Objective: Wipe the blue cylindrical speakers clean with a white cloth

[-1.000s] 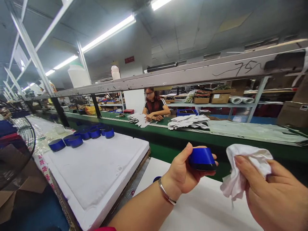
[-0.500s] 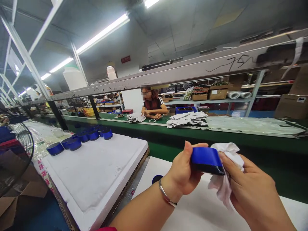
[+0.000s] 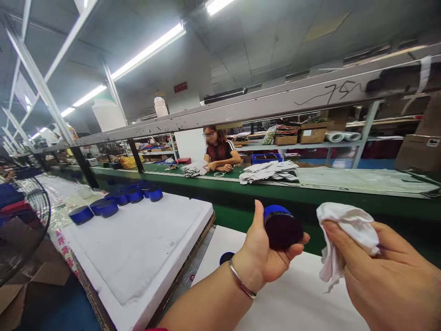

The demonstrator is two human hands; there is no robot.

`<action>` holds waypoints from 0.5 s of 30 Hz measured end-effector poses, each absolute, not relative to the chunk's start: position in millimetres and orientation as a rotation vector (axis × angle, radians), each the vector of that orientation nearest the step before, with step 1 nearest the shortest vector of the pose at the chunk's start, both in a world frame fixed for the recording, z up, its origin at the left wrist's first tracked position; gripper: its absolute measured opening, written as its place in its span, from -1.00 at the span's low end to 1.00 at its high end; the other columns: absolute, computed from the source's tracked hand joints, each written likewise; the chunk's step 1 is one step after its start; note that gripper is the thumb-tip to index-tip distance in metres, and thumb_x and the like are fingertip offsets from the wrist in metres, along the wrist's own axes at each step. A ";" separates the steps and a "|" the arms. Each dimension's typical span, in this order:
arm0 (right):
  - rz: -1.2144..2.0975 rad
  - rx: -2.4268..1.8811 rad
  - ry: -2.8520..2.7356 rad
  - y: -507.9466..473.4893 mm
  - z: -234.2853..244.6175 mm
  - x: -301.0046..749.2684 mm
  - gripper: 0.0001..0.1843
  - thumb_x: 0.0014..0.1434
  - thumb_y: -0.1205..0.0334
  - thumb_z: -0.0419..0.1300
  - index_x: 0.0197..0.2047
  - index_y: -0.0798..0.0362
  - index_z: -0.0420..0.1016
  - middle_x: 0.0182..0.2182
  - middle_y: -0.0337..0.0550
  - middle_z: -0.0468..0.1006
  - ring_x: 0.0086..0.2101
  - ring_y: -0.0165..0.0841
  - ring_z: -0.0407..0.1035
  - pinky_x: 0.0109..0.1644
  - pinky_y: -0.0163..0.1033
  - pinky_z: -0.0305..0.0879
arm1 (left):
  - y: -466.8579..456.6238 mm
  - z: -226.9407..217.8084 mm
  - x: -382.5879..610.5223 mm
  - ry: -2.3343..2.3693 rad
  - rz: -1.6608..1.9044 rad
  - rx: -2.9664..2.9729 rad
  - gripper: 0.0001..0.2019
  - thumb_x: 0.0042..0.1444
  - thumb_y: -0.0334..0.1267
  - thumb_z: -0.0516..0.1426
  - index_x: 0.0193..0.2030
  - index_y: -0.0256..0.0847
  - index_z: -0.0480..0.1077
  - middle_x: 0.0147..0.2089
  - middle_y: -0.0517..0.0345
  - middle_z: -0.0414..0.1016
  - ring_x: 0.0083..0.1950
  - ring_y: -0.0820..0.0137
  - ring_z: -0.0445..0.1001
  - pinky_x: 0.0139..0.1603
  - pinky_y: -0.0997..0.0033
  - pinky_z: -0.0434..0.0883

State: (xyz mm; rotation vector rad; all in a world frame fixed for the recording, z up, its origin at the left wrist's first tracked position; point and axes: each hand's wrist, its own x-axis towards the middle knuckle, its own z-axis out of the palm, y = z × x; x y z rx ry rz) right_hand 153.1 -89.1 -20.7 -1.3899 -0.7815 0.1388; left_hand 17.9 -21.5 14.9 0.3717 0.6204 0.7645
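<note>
My left hand holds a short round blue piece with a dark flat face, that face tilted up toward me. A bunched white cloth is pinched in my right hand, apart from the blue piece. Partly hidden behind my left wrist, another dark round piece lies on the white work surface. Several more blue round pieces stand grouped at the far end of a white foam board on my left.
A green bench runs across in front, with a metal shelf beam above it. Opposite sits a person beside stacks of white strips. A fan and an open cardboard box stand at far left.
The cloth has come off the blue piece as my right hand moved away to the right. My left hand has turned the piece, so its dark face now shows.
</note>
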 end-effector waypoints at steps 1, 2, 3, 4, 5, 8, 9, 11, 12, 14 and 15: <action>0.072 -1.379 -0.824 -90.6 -23.3 150.1 -0.35 0.11 -0.46 0.56 -0.04 -0.07 0.77 -0.22 -0.08 0.71 -0.27 -0.10 0.51 -0.33 -0.14 0.44 | -23.3 13.3 20.4 0.631 0.779 0.366 -0.06 0.60 0.47 -0.23 -0.25 -0.36 0.58 -0.26 -0.14 0.60 -0.32 0.33 0.56 -0.38 0.48 0.43; -0.008 -1.343 -0.914 -90.6 -26.6 147.5 -0.38 0.19 -0.44 0.54 -0.03 -0.07 0.77 -0.17 -0.07 0.72 -0.24 -0.09 0.54 -0.26 -0.12 0.49 | -25.2 10.7 23.3 0.637 0.802 0.351 -0.10 0.62 0.45 -0.18 -0.23 -0.35 0.59 -0.24 -0.12 0.61 -0.31 0.32 0.55 -0.34 0.45 0.44; -0.106 -1.288 -1.037 -89.2 -30.4 145.3 -0.47 0.31 -0.37 0.50 -0.01 -0.08 0.76 -0.12 -0.07 0.71 -0.21 -0.09 0.56 -0.19 -0.10 0.53 | -26.9 7.4 26.2 0.632 0.828 0.328 -0.15 0.64 0.41 -0.12 -0.21 -0.34 0.61 -0.22 -0.09 0.62 -0.29 0.32 0.54 -0.28 0.43 0.45; -0.229 -1.216 -1.169 -86.4 -34.2 143.9 -0.60 0.43 -0.25 0.46 0.01 -0.09 0.76 -0.07 -0.07 0.70 -0.17 -0.11 0.58 -0.11 -0.09 0.56 | -28.1 3.9 28.6 0.616 0.849 0.302 -0.20 0.66 0.36 -0.08 -0.19 -0.32 0.62 -0.20 -0.07 0.63 -0.27 0.32 0.55 -0.22 0.41 0.46; -0.366 -1.131 -1.297 -82.6 -37.7 143.3 -0.76 0.52 -0.07 0.41 0.03 -0.10 0.75 -0.04 -0.08 0.69 -0.12 -0.12 0.59 -0.04 -0.09 0.58 | -28.4 0.4 30.2 0.586 0.855 0.281 -0.23 0.68 0.32 -0.06 -0.18 -0.32 0.63 -0.19 -0.06 0.63 -0.25 0.32 0.55 -0.17 0.40 0.47; -0.693 -0.887 -1.556 -67.1 -44.9 145.7 -0.73 0.53 0.43 0.29 0.10 -0.13 0.71 -0.03 -0.10 0.68 -0.10 -0.18 0.57 0.03 -0.10 0.57 | -21.8 -7.4 27.9 0.450 0.760 0.285 -0.19 0.66 0.37 -0.05 -0.25 -0.34 0.60 -0.27 -0.02 0.55 -0.27 0.34 0.51 -0.18 0.41 0.43; -0.731 -0.809 -1.621 -61.5 -46.4 148.1 -0.64 0.49 0.53 0.26 0.10 -0.13 0.70 -0.06 -0.12 0.69 -0.13 -0.20 0.56 0.00 -0.11 0.57 | -17.1 -8.6 25.0 0.423 0.718 0.297 -0.17 0.62 0.44 0.00 -0.30 -0.34 0.57 -0.32 0.02 0.50 -0.32 0.35 0.47 -0.23 0.41 0.39; -0.715 -0.693 -1.721 -51.2 -50.4 155.4 -0.57 0.42 0.61 0.21 0.06 -0.12 0.70 -0.12 -0.16 0.70 -0.19 -0.23 0.55 -0.07 -0.15 0.56 | -5.9 -8.5 17.5 0.399 0.701 0.311 -0.18 0.51 0.51 0.12 -0.33 -0.34 0.54 -0.37 0.06 0.43 -0.37 0.37 0.40 -0.29 0.41 0.33; -0.683 -0.675 -1.737 -46.9 -53.2 160.1 -0.57 0.41 0.60 0.20 0.04 -0.12 0.71 -0.14 -0.17 0.70 -0.21 -0.24 0.56 -0.11 -0.16 0.56 | -0.5 -7.4 13.5 0.390 0.747 0.312 -0.21 0.48 0.47 0.17 -0.32 -0.35 0.55 -0.36 0.04 0.45 -0.36 0.37 0.40 -0.28 0.41 0.33; -0.595 -0.737 -1.685 -41.3 -60.1 169.6 -0.67 0.44 0.48 0.23 0.01 -0.13 0.73 -0.13 -0.17 0.70 -0.20 -0.24 0.60 -0.12 -0.17 0.57 | 7.7 -4.2 6.0 0.343 0.874 0.315 -0.37 0.44 0.31 0.25 -0.24 -0.35 0.57 -0.30 -0.02 0.51 -0.32 0.33 0.44 -0.21 0.39 0.40; -0.531 -0.818 -1.615 -40.6 -63.1 173.4 -0.76 0.46 0.36 0.27 0.00 -0.15 0.74 -0.11 -0.17 0.71 -0.19 -0.21 0.62 -0.12 -0.15 0.58 | 10.1 -2.9 2.8 0.295 0.919 0.319 -0.47 0.38 0.21 0.30 -0.20 -0.34 0.59 -0.26 -0.04 0.54 -0.29 0.32 0.46 -0.15 0.37 0.44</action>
